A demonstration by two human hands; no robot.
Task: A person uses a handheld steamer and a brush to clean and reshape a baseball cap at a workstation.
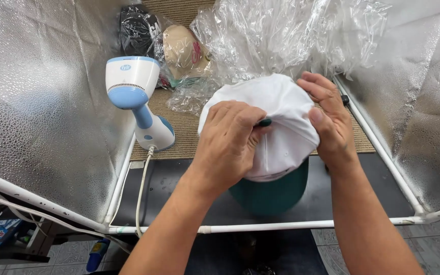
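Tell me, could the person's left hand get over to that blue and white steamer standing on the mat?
Probably yes. The left hand rests on the white cap, and the steamer stands upright just to its left. Only bare mat lies between them, though the hand would have to let go of the cap.

Quick count: two hands (pixel 230 145), both on one white cap (pixel 268 117) with a green brim. One white-and-blue handheld steamer (pixel 136 99) standing at the left. Two more caps in plastic bags at the back, one black (pixel 137 30), one tan (pixel 183 51). One big crumpled sheet of clear plastic (pixel 281 35). Two silver reflective panels, left (pixel 42 102) and right (pixel 423 91)
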